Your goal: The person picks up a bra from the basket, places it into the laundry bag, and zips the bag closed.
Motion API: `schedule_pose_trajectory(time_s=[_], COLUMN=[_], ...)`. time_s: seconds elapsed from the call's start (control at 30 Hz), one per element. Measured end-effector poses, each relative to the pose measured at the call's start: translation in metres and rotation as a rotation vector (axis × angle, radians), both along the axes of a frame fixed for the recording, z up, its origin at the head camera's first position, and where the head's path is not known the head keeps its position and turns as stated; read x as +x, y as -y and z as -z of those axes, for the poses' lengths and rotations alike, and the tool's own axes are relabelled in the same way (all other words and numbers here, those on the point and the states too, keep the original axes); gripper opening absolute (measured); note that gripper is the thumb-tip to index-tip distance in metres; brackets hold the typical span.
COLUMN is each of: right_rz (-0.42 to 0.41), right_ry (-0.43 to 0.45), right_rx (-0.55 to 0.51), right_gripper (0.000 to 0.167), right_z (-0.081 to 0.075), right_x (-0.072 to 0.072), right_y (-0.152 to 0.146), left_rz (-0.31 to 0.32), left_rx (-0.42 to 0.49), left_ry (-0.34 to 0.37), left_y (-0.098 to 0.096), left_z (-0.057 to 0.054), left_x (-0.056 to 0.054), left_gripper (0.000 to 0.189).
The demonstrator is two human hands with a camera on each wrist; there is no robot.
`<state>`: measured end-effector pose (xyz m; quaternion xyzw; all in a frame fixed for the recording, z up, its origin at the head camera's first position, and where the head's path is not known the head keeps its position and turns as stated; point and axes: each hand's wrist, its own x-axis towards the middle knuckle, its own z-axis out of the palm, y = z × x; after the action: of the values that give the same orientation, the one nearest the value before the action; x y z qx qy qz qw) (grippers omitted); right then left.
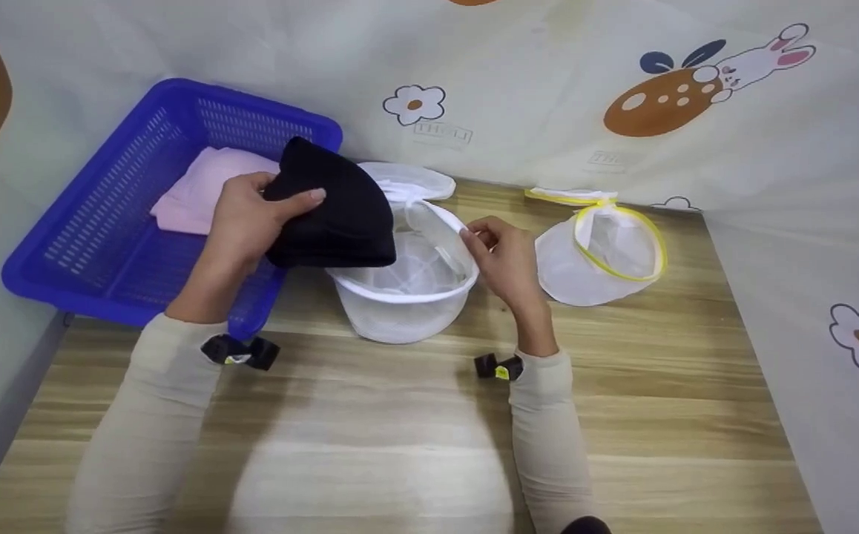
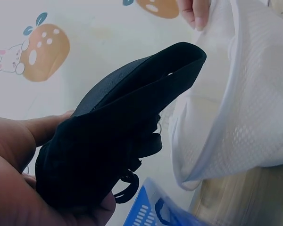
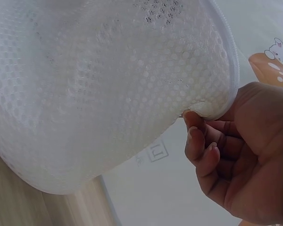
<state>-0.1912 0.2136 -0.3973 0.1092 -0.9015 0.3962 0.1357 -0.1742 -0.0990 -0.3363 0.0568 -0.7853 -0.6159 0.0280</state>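
Pinching a folded black bra [image 1: 337, 211] in the left hand [image 1: 248, 219], with thumb laid across the upper face and the other fingers tucked behind. Pinching too with the right hand [image 1: 507, 256], at the right side of the rim [image 1: 400, 299] of a white mesh bag [image 1: 403, 322], apparently to steady the mouth. Looks to be at the loading step, with the bra held up at the opening and not yet inside. Would next call for tipping the far end down past the rim, then letting go once well below it, while keeping the mouth wide. Could snag a loose strap on the rim, so worth tucking in any ends first.

Held in the air between a blue basket [image 1: 96, 185] and the bag, overlapping the left part of the opening in the head view; cannot tell whether touching the rim. Appears plain black and smooth, doubled into one curved wedge with a nearly straight lower edge. Shows, in the left wrist view, a hollow between layers at the far end and dark loops [image 2: 151, 146] hanging beneath, probably straps. Seems padded enough to keep its curve. Also visible: pink folded garment [image 1: 203, 189] in the basket, second mesh bag with yellow trim [image 1: 567, 267] on the wooden table [image 1: 370, 460].
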Motion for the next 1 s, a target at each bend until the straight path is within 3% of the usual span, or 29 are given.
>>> schedule_pose_trajectory(time_s=[0.33,0.67,1.0], right_rz=[0.006,0.012,0.011], right_ry=[-0.095,-0.113,-0.138], right_rx=[-0.021,-0.024,-0.043], right_gripper=[0.016,0.016,0.015], right_z=[0.002,0.003,0.004], right_x=[-0.002,-0.002,-0.001], right_y=[0.005,0.004,0.006], left_rz=[0.057,0.072,0.134], left_rx=[-0.053,-0.188,-0.243], left_ry=[-0.029,-0.04,-0.044], left_y=[-0.016,-0.035,-0.051], left_z=[0.006,0.018,0.024], left_x=[0.002,0.001,0.0], left_gripper=[0.044,0.047,0.051])
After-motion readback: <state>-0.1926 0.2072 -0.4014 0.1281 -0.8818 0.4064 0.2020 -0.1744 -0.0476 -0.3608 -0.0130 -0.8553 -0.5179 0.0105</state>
